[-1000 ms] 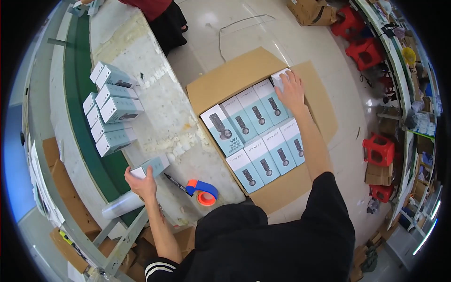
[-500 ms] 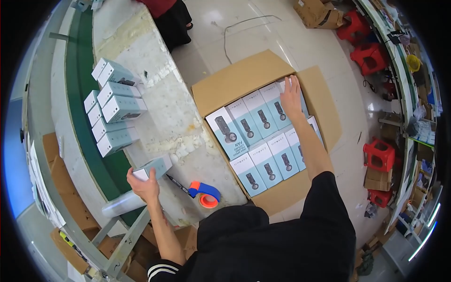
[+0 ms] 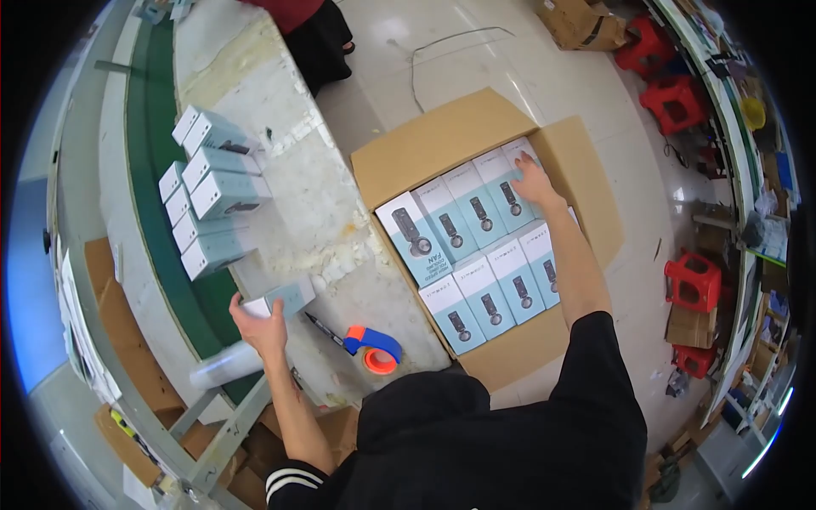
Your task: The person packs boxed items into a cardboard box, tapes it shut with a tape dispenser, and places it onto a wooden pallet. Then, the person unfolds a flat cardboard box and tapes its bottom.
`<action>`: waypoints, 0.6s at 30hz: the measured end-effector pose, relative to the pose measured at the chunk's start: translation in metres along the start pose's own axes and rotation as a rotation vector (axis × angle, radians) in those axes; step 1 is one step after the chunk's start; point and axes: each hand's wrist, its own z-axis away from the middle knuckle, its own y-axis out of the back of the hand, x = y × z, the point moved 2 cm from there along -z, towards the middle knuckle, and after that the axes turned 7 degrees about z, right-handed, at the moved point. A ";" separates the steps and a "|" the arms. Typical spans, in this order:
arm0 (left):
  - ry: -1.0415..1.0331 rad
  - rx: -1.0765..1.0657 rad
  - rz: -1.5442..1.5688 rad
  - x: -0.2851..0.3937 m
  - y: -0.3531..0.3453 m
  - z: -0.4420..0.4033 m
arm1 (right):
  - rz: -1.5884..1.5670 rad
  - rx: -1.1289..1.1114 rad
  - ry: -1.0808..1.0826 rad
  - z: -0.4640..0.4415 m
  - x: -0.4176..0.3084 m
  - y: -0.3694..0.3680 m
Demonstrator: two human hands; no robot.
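My left hand (image 3: 261, 330) grips a small white and pale-blue fan box (image 3: 291, 295) at the table's near edge, thumb on one side and fingers on the other. My right hand (image 3: 535, 182) is over the far right corner of an open cardboard carton (image 3: 442, 136). Its fingers are apart and rest on or just above the top of a fan box (image 3: 513, 153) in the far row; I cannot tell if they touch. Two rows of similar boxes stand in the carton. The leftmost far box (image 3: 410, 234) shows its wide front, with fan picture and lettering.
More fan boxes (image 3: 228, 194) are grouped on the table's left side by a green strip (image 3: 146, 161). A blue and orange tape dispenser (image 3: 374, 348) and a black marker (image 3: 323, 328) lie near me. Red stools (image 3: 693, 280) line the right. A person (image 3: 314, 38) stands beyond the table.
My right hand has drawn back slightly from the carton's far corner, and more of the box under it shows. My left hand still holds its box. The view has shifted a little.
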 end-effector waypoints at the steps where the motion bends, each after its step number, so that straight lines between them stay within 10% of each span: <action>1: -0.018 -0.054 0.064 0.006 0.002 -0.002 | 0.003 -0.144 -0.098 0.004 -0.032 0.033; 9: -0.276 -0.777 0.858 0.116 0.024 0.012 | -0.598 -0.119 0.768 0.147 -0.276 0.094; 15: -0.233 -0.957 0.935 0.130 0.003 0.004 | -0.553 -0.149 0.579 0.155 -0.262 0.105; 18: -0.194 -0.638 0.661 0.097 0.001 -0.004 | -0.523 0.043 0.292 0.147 -0.195 0.095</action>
